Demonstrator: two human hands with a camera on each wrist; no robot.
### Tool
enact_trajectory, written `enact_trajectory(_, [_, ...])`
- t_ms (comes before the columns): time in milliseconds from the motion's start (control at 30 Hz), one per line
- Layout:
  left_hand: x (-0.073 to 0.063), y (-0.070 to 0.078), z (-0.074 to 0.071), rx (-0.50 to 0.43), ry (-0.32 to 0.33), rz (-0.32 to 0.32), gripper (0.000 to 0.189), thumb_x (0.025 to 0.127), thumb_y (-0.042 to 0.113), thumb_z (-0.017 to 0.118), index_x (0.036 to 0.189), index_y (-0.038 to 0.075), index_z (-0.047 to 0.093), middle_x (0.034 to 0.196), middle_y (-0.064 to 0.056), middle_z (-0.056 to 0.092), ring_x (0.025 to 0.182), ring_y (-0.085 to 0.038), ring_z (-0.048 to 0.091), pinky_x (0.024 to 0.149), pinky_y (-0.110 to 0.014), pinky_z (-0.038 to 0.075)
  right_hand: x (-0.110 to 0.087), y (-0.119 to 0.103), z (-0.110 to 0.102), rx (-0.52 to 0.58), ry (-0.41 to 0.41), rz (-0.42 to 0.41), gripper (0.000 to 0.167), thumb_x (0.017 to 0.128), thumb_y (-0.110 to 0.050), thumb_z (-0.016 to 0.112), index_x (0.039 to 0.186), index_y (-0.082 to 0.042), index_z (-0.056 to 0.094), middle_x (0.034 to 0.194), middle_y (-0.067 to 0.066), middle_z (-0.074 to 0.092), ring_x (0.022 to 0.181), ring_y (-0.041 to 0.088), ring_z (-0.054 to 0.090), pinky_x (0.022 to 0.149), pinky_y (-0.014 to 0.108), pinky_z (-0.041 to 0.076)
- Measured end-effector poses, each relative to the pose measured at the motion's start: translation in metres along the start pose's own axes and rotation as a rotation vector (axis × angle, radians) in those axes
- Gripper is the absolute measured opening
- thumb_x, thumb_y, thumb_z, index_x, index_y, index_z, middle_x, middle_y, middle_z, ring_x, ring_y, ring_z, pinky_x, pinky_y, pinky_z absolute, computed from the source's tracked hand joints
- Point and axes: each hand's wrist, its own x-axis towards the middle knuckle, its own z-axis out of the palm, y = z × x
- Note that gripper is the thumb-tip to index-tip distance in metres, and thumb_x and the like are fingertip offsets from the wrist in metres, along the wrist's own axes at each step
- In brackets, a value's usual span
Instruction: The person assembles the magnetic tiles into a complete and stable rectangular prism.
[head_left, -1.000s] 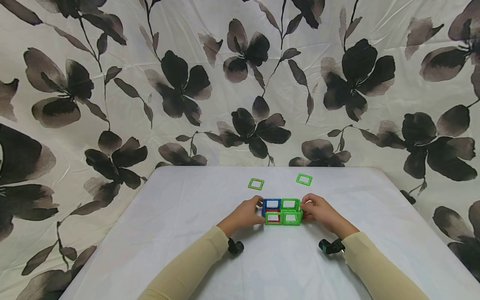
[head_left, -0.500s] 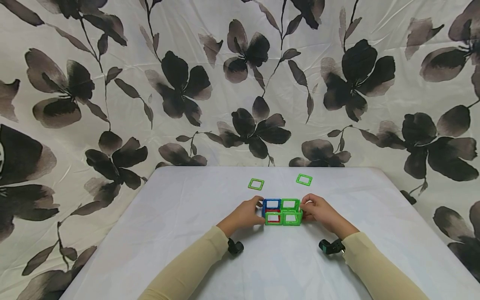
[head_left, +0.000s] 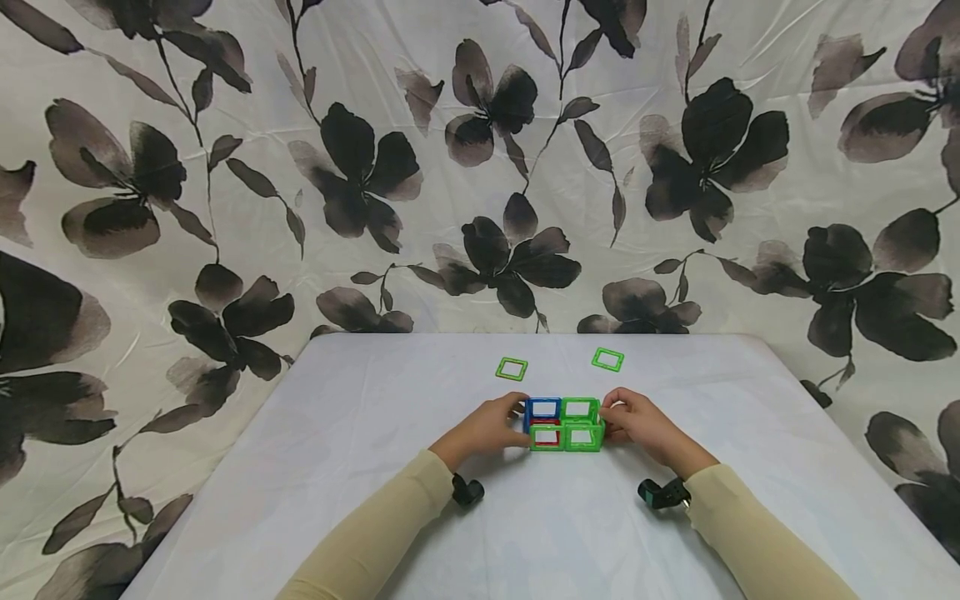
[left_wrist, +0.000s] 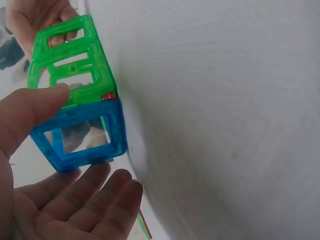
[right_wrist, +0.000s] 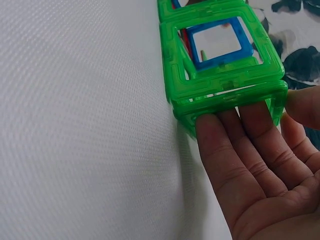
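Note:
A low open box of magnetic tiles (head_left: 582, 437) stands on the white table, green along the front, blue at the left end and back left, with red low inside. My left hand (head_left: 489, 427) grips its left end; in the left wrist view the thumb (left_wrist: 52, 97) lies over a green tile's corner and the fingertips (left_wrist: 100, 170) reach the far edge of the blue end tile (left_wrist: 117, 127). At the right end, my right hand (head_left: 641, 423) holds the green end tile (right_wrist: 235, 92), fingers (right_wrist: 217, 135) against its face and thumb (right_wrist: 302, 106) at its upper edge.
Two loose green square tiles lie flat behind the box: one tile (head_left: 512, 368) to the back left, another tile (head_left: 608, 359) to the back right. A floral cloth (head_left: 495, 167) hangs behind the white table (head_left: 337, 467). Each wrist carries a small black camera (head_left: 468, 492).
My left hand and forearm shift very slightly to the left. The box, the right hand and the loose tiles look unmoved.

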Motion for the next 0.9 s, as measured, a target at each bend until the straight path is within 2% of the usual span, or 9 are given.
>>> enact_trajectory(267, [0.0012,-0.0045,-0.002,-0.023,0.004,0.028,0.073,0.079,0.034,0.079,0.141,0.013,0.046,0.133,-0.005,0.058,0.122,-0.022,0.055,0.104,-0.041,0.045,-0.0003,0.0005,0.0,-0.006,0.007,0.005,0.02,0.1,-0.018,0.049,0.11,0.0,0.046,0.103,0.016,0.069,0.089,0.02,0.068,0.081,0.039,0.057])
enact_trajectory(600, [0.0017,-0.0062,-0.0039,-0.044,-0.013,0.009,0.07,0.078,0.03,0.081,0.138,0.012,0.05,0.132,-0.004,0.059,0.121,-0.022,0.055,0.103,-0.041,0.045,0.0025,0.0048,-0.0004,-0.011,0.022,0.021,0.02,0.1,-0.017,0.049,0.11,0.0,0.046,0.102,0.014,0.07,0.087,0.018,0.068,0.08,0.038,0.058])
enact_trajectory(900, [0.0023,-0.0051,-0.0049,-0.026,-0.011,0.009,0.064,0.079,0.029,0.08,0.134,0.012,0.054,0.13,-0.003,0.061,0.118,-0.021,0.056,0.102,-0.04,0.046,0.0018,0.0045,-0.0009,0.001,0.019,0.01,0.019,0.1,-0.016,0.048,0.109,0.0,0.046,0.096,0.012,0.07,0.086,0.019,0.068,0.08,0.037,0.058])
